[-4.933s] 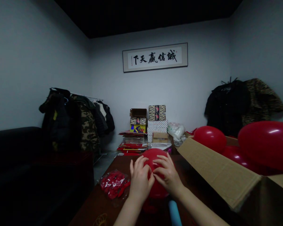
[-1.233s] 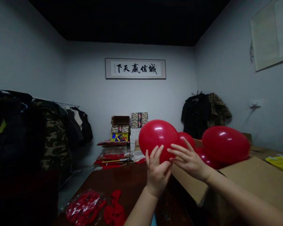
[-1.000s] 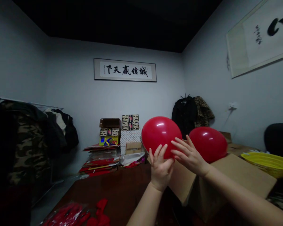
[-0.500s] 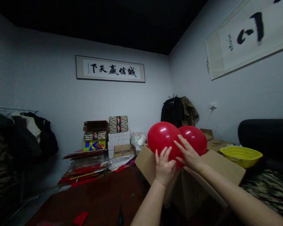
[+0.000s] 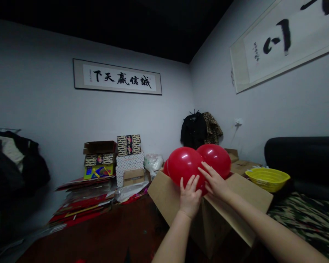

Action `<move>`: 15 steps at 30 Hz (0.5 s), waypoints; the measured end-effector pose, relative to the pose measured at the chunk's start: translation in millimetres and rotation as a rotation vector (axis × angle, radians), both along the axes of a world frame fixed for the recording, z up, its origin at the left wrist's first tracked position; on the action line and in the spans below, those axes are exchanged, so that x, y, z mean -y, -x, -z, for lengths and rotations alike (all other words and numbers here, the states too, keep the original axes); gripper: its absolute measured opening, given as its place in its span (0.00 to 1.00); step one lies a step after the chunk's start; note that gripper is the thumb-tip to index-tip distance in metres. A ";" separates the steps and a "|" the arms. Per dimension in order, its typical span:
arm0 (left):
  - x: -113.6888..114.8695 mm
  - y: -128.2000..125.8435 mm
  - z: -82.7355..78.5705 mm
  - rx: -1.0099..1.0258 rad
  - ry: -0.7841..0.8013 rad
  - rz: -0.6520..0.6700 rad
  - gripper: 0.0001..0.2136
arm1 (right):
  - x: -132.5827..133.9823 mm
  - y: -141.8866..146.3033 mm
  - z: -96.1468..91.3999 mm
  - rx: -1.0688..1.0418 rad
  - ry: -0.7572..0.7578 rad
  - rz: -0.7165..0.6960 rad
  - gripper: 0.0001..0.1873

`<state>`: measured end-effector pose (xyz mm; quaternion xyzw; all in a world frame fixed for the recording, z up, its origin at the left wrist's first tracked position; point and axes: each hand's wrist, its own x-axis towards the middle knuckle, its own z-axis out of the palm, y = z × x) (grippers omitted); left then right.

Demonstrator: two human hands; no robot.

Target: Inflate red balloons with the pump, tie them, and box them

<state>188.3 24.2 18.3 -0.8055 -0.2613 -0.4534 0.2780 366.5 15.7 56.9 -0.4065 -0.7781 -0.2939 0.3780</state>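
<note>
Fingers [image 5: 192, 181] of the left hand [image 5: 190, 201] and right hand [image 5: 216, 184], spread, grasp a red balloon [image 5: 184, 165] at the mouth of an open cardboard box [image 5: 166, 197], which holds a second red balloon [image 5: 216, 160] just beyond them, with a yellow basket [image 5: 268, 179] farther to their right.

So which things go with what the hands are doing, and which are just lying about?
Likely used:
front red balloon, touched by left hand and right hand
red balloon behind
cardboard box

Just there:
yellow basket
black jacket
plastic bag
</note>
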 end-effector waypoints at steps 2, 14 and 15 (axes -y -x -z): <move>3.3 -0.8 -0.1 0.013 -0.006 0.006 0.06 | -4.2 -3.1 1.8 -0.053 -0.015 -0.007 0.36; -65.1 55.3 -35.3 0.998 0.583 -0.114 0.26 | -10.9 -0.2 -13.3 -0.427 0.065 -0.006 0.32; -77.6 58.7 -38.4 0.985 0.605 -0.111 0.26 | -15.2 1.3 -17.3 -0.431 0.069 -0.005 0.32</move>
